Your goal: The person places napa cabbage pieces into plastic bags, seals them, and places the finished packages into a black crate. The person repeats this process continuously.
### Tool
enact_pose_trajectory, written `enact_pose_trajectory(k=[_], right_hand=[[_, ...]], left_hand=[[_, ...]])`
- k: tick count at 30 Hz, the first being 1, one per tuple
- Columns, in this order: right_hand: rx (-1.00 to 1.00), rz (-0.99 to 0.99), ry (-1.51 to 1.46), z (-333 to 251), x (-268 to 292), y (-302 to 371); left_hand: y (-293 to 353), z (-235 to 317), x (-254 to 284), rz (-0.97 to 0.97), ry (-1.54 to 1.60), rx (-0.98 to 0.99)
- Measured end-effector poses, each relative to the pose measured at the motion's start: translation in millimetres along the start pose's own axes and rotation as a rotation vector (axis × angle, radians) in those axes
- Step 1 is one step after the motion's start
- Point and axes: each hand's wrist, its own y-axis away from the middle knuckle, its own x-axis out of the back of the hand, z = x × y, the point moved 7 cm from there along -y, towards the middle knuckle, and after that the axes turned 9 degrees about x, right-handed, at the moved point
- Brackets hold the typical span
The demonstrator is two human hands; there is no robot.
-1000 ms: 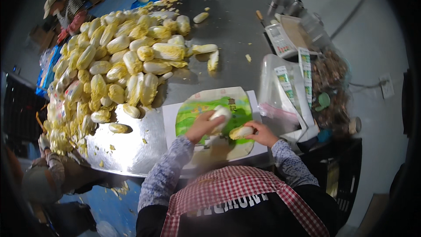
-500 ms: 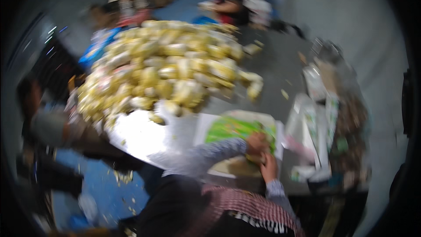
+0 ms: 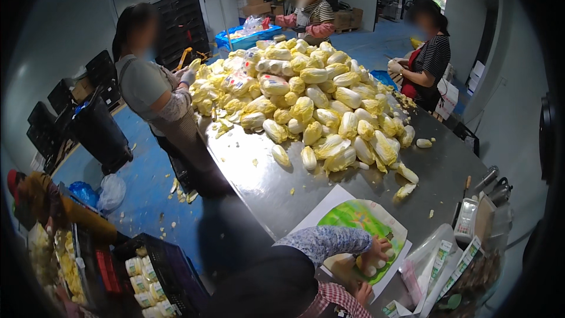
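Note:
At the lower right, my left hand (image 3: 378,251) reaches in from a floral sleeve and curls over a few pale, rounded cabbage ends (image 3: 369,267). These lie on a green printed sheet (image 3: 346,217), perhaps a bag, which rests on a white board (image 3: 322,202). My right hand (image 3: 363,293) is just below them, close to the sheet's near edge; its fingers are partly hidden, and what it touches does not show. A large heap of yellow-white napa cabbages (image 3: 315,112) covers the far part of the metal table (image 3: 259,168).
Right of the board lie clear plastic bags (image 3: 421,265), printed strips (image 3: 462,268) and a scale (image 3: 466,219). Co-workers stand at left (image 3: 156,91), far side (image 3: 315,15) and right (image 3: 425,62) of the table. Black crates (image 3: 170,268) with packed cabbages are lower left.
The view has swung left and sharpened from blur, so the board appears farther right and lower. My hands, close together before, are now apart, with pale cabbage ends showing under the left.

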Motion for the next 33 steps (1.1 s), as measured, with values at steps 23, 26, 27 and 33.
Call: enact_pose_trajectory(k=[23,26,27,33], right_hand=[[0.283,0.232,0.196,-67,88,-117],[0.218,0.189,0.170,-46,69,-121],[0.212,0.171,0.147,-49,71,-123],[0.141,0.065,0.198,-62,86,-122]], left_hand=[[-8,-74,8,0.133,0.457,0.243],[-14,-63,37,-0.019,0.541,0.197],[-22,-68,43,-0.075,0.473,0.205],[-34,-121,78,0.462,0.140,0.466]])
